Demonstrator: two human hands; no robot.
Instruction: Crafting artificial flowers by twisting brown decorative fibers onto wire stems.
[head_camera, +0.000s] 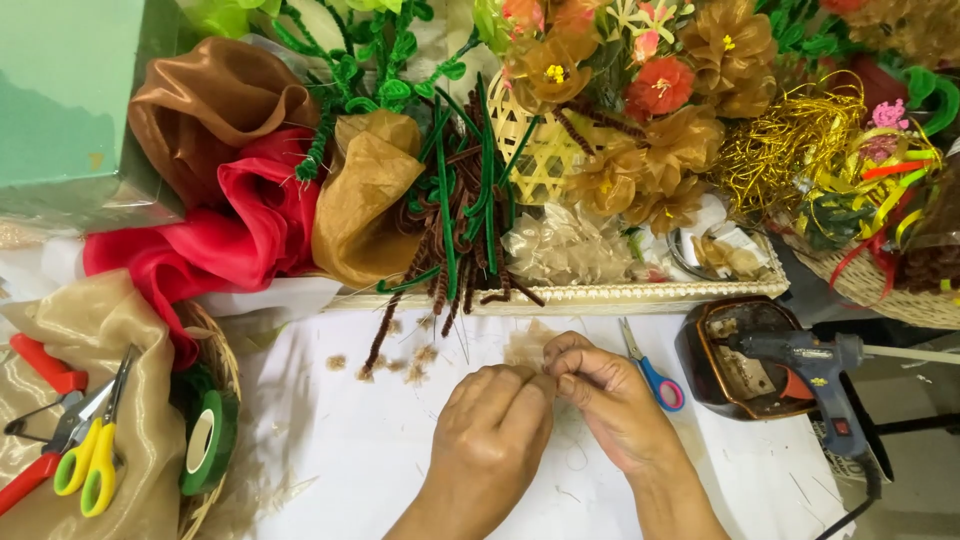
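Observation:
My left hand (492, 428) and my right hand (607, 402) meet over the white table (350, 440), fingertips pinched together on a small beige fabric petal piece (524, 349). Part of the petal sticks up above the fingers; the rest is hidden between them. Small blue-handled scissors (650, 372) lie just right of my right hand. Tufts of brown fluff (412, 366) are scattered on the table left of my hands.
A long woven tray (600, 294) holds brown and green pipe cleaners (455, 225), beige petals and fabric flowers. A blue glue gun (800, 362) rests on a brown dish at right. At left, yellow scissors (88, 470), green floral tape (205, 443) and red, gold fabric.

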